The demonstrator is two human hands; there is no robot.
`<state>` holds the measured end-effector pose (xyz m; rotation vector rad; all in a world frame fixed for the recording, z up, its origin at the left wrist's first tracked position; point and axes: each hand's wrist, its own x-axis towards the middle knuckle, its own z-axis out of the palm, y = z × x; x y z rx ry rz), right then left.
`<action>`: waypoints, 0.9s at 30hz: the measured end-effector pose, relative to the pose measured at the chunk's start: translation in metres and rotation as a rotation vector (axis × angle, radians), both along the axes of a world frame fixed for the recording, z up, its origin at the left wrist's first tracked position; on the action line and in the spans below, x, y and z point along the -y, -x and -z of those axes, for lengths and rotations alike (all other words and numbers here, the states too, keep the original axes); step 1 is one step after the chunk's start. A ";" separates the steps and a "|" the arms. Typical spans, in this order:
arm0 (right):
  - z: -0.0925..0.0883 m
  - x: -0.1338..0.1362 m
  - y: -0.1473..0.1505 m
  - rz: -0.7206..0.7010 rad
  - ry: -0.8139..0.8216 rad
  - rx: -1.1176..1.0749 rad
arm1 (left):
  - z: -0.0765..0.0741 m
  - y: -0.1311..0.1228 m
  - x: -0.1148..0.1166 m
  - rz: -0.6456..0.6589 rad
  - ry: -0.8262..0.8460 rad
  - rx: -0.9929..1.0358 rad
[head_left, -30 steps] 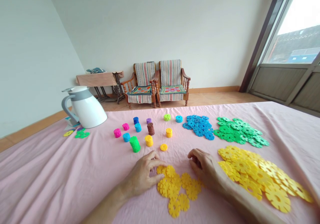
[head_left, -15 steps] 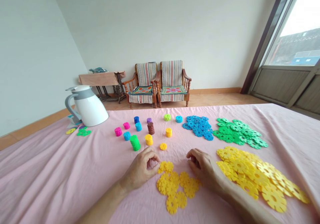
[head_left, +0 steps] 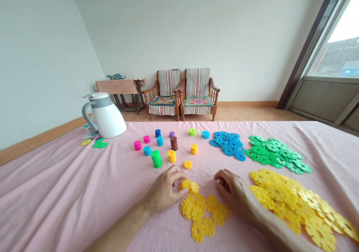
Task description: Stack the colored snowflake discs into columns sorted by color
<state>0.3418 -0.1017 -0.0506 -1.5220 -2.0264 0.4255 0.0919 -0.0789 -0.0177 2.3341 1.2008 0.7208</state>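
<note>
My left hand (head_left: 165,188) reaches in from the left, its thumb and forefinger closed around the edge of a yellow snowflake disc (head_left: 185,184) at the top of a small loose group. Partly under the fingers, that disc's left side is hard to see. Several more yellow discs (head_left: 197,207) lie flat between my hands. To their right, my right hand (head_left: 234,192) rests on the cloth with fingers loosely curled and nothing visible in them. Just beyond the hands sit a low yellow stack (head_left: 187,164), a taller yellow stack (head_left: 171,156) and a green stack (head_left: 156,158).
A large yellow disc pile (head_left: 297,203) spreads beside my right forearm, with green (head_left: 276,154) and blue (head_left: 228,144) piles behind it. Small coloured stacks, among them a brown stack (head_left: 174,143), stand mid-table. A white jug (head_left: 109,119) occupies the left on the pink tablecloth (head_left: 70,192).
The view has shifted slightly, so everything appears a little farther right. My left fingers have moved over the edge of the top yellow disc. My right hand looks nearly unchanged.
</note>
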 end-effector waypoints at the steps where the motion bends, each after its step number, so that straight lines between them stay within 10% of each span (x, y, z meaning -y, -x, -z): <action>1: -0.001 0.000 0.000 0.002 0.003 0.000 | 0.002 0.000 -0.002 -0.039 -0.016 0.031; 27: -0.003 0.002 0.002 -0.012 0.005 0.029 | 0.005 -0.022 -0.047 -0.215 0.012 -0.019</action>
